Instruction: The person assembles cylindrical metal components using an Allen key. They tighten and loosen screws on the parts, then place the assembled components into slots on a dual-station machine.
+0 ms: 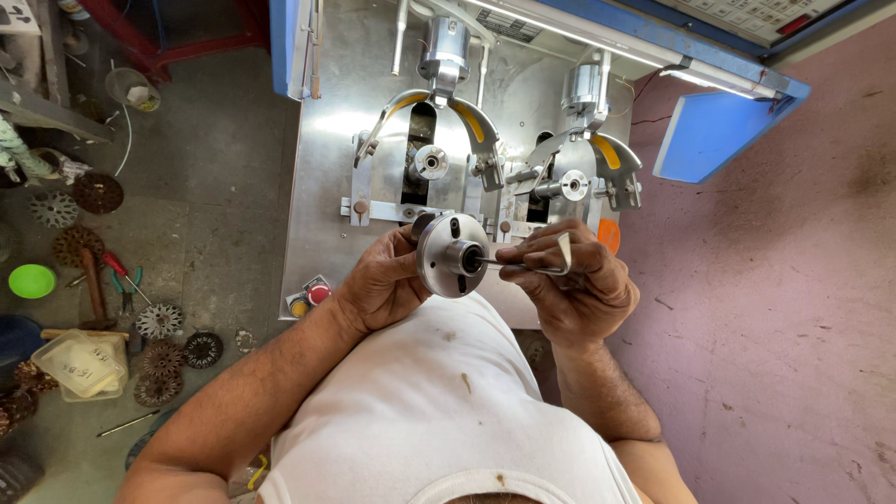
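My left hand grips a round steel disc with a central hub, held on edge in front of my chest. My right hand pinches a bent hex key, whose short end sits in the hub's centre hole. Both hands are just below the metal face of a winding machine with two spindles.
Curved yellow-lined guide arms flank each spindle. Red and yellow buttons sit at the panel's lower left. On the floor to the left lie several toothed stator cores, pliers, a hammer, a green bowl and a plastic box.
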